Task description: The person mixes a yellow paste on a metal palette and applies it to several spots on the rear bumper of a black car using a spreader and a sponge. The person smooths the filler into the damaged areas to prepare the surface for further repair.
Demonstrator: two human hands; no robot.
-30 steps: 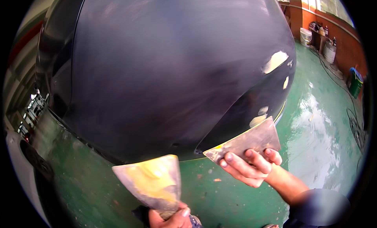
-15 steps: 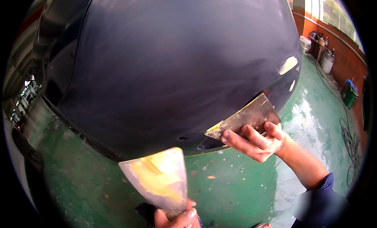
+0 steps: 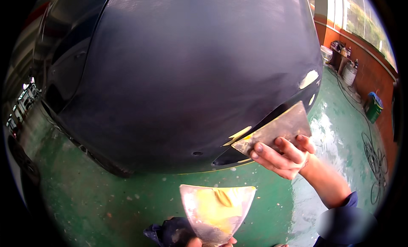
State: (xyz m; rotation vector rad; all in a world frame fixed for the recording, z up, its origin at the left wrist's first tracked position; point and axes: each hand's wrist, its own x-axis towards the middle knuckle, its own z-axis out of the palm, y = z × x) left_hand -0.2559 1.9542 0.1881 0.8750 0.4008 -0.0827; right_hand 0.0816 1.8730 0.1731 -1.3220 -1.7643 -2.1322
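At the lower middle my left hand (image 3: 194, 241) grips a wide scraper (image 3: 214, 213) with yellow paste on its blade. My right hand (image 3: 289, 157) holds a flat, scuffed metal spreader (image 3: 276, 128) by the dark car body panel (image 3: 182, 68), over a seam near its lower right edge; whether the blade touches it I cannot tell. Fresh yellow streaks (image 3: 236, 135) lie just beside the spreader's left end. Farther up that edge are pale filler patches (image 3: 309, 79). A small dark hole (image 3: 197, 153) sits low on the panel.
Green floor (image 3: 106, 196) surrounds the car. Along the orange wall (image 3: 369, 60) at right are a white bucket (image 3: 326, 55), a grey cylinder (image 3: 349, 75), a green bucket (image 3: 374, 109) and coiled cables (image 3: 374, 157). Another vehicle (image 3: 19, 162) shows at the far left edge.
Yellow streaks have appeared on the panel beside the spreader. My right hand has moved up and rightward since a second ago; the paste-covered scraper in my left hand has shifted right and downward.
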